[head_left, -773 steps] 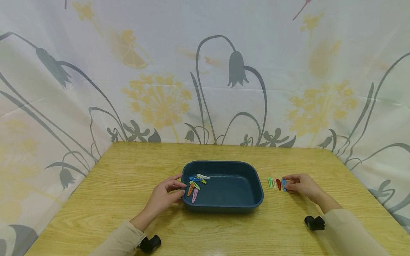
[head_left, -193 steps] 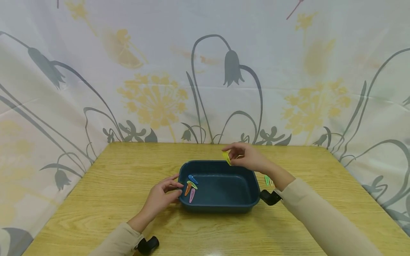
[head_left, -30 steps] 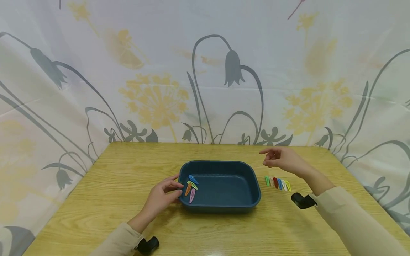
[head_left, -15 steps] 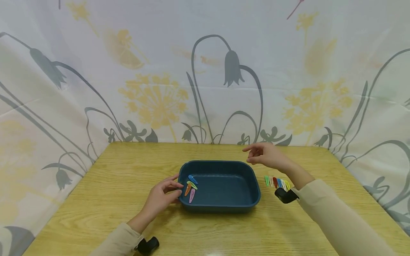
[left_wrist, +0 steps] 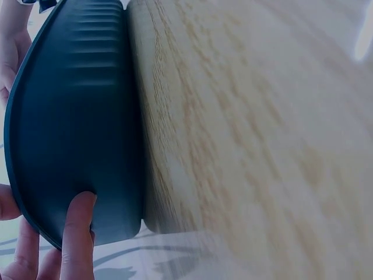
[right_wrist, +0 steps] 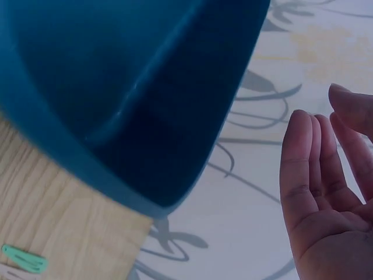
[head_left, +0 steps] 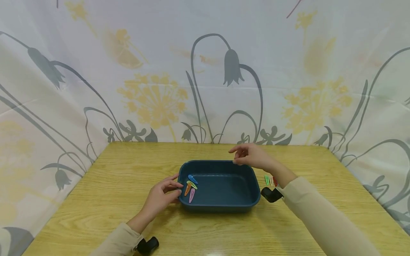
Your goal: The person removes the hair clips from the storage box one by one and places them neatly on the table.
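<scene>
A dark blue rectangular plastic bin [head_left: 221, 209] stands on the wooden table. My left hand [head_left: 164, 193] grips its left end, thumb and fingers against the rim and outer wall, as the left wrist view shows too. Inside, at the left, lie snap hair clips: a blue clip [head_left: 193, 179], a yellow-green clip [head_left: 192, 185], an orange clip [head_left: 187, 189] and a pink clip [head_left: 192, 195]. Above the back right rim hovers my right hand [head_left: 251, 156], fingers loosely bent around nothing; the right wrist view shows it apart from the bin.
Right of the bin lies a row of hair clips: a green clip [head_left: 267, 180], a pale clip [head_left: 271, 181] and a red clip [head_left: 275, 181] show. My right forearm covers the others. A flower-printed cloth [head_left: 144, 106] hangs behind the table [head_left: 128, 170].
My right hand has moved left from above the clip row to the bin's back right rim. Earlier it carried a yellow clip out; white, blue and yellow clips have joined the row. My left hand stays.
</scene>
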### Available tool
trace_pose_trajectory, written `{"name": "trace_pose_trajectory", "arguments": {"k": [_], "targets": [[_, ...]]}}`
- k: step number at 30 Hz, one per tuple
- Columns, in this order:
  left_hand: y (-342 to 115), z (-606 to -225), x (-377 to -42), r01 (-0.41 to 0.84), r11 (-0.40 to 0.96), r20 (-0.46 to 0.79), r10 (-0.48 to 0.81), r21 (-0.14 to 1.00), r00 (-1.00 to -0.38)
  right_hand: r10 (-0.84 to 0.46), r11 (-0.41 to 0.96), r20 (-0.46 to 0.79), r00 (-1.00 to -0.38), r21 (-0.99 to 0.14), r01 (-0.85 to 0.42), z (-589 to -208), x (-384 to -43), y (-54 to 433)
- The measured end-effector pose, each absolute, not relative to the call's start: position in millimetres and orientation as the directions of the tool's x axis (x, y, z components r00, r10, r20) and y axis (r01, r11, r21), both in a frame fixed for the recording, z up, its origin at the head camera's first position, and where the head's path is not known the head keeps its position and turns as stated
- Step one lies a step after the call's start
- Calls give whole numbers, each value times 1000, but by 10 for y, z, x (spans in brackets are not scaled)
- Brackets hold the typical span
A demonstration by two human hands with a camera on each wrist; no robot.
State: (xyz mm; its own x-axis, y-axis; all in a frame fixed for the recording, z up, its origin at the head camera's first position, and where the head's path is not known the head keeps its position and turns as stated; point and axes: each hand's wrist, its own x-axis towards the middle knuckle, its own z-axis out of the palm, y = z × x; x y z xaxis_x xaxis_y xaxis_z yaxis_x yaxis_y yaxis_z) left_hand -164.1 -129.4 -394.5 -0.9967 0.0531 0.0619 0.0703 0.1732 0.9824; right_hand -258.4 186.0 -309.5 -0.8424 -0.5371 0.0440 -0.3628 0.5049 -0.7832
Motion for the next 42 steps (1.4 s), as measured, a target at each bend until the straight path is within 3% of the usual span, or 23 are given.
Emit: {"name": "trace_pose_trajectory", "arguments": {"k": [22, 42], "targets": [[-1308, -3956, -1642, 72, 169, 63, 57, 983, -996, -663, 445, 108, -740, -739, -506, -3316, -2679, 1287], [-1295, -3944, -1647, 69, 163, 58, 74, 984, -996, -733, 453, 32, -680, -723, -522, -3561, -2761, 882]]}}
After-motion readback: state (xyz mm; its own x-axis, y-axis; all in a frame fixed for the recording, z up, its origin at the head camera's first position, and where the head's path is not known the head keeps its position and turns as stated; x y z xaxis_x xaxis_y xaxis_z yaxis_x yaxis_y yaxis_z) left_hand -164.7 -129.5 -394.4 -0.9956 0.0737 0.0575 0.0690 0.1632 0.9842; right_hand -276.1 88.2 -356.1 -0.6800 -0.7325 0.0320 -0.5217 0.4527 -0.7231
